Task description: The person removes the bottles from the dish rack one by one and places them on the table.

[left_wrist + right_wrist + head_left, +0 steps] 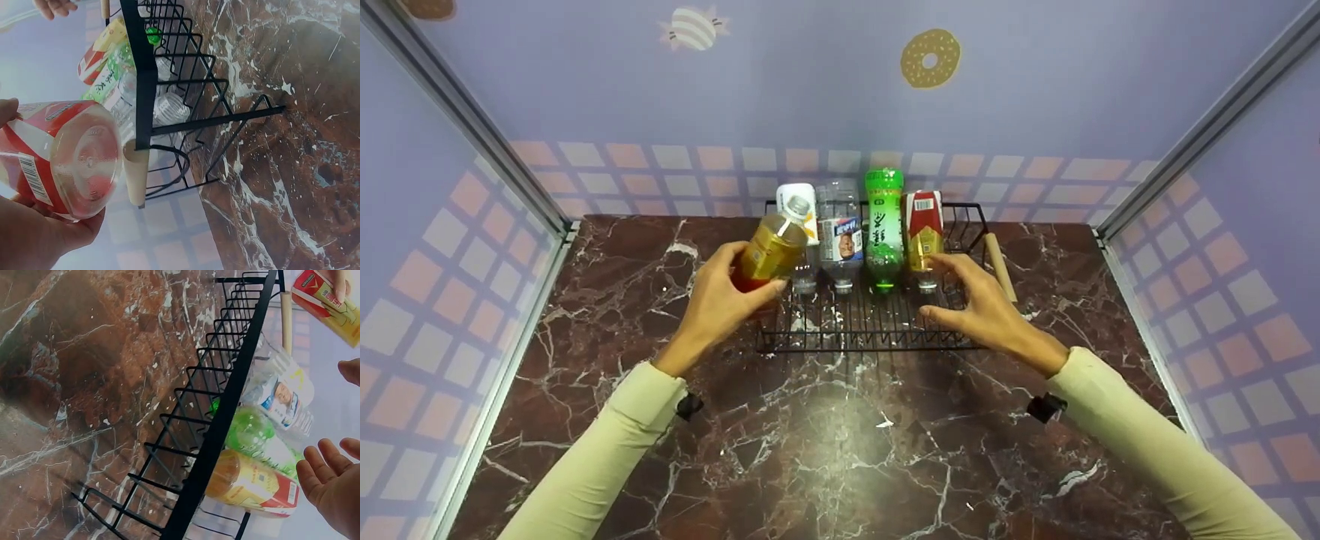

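The marbled table (840, 450) is stretching wide, and the black wire basket (192, 495) is standing near its back edge. The left hand (716, 292) is curling around the lower half of an amber bottle (771, 247), holding it tilted by the basket's left end, probably gripping low so the neck is sitting free. The right hand (982, 304) is hovering half open, thumb and fingers apart, holding nothing; whether it is touching the red-and-yellow bottle (924, 225) beside it, I can't tell. That's 1 of 4 in the basket: the green bottle (883, 225), the clear bottle (840, 240) and the white bottle (795, 192) are lining up too, seemingly necks down, the wires likely steadying them. Smallest, the amber bottle's pale cap (796, 206) is pointing up and away.
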The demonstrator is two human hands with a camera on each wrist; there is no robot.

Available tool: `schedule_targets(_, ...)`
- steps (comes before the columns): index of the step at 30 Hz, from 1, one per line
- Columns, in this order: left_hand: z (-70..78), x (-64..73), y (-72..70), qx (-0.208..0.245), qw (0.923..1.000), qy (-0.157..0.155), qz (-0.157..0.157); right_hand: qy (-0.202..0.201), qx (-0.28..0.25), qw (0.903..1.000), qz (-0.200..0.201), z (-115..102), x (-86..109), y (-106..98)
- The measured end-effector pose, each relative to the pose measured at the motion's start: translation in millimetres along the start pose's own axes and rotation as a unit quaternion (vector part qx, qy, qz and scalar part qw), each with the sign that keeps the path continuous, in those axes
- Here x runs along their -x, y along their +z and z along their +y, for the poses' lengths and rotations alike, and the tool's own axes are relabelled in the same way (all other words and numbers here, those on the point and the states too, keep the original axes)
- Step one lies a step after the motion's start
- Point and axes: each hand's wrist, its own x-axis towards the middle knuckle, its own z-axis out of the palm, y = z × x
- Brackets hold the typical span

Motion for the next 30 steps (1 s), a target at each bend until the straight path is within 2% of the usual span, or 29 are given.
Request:
schedule_targets(15,-31.7,-14.5,-8.1,0.063,0.9940,0.001,0.090,0.040,-0.008,0.9990,0.018,16,-2.3,-1)
schedule_targets(18,-41.7,-18.2,-9.2,0.087,0.9912,-0.003,0.100,0.035,0.008,0.9991,0.024,19,-4.5,-2)
schedule_targets(21,-53.4,-21.0,-9.2,0.104,0.9880,-0.008,0.113,0.012,0.057,0.9978,0.032,21,-7.0,-2)
schedule_targets(25,-66.4,-23.5,-7.4,0.105,0.9864,-0.015,0.126,-0.009,0.100,0.9941,0.043,25,-9.6,-2)
schedule_targets(30,-77.6,-28.4,-6.0,0.092,0.9859,-0.021,0.138,0.011,0.066,0.9965,0.049,29,-12.5,-2)
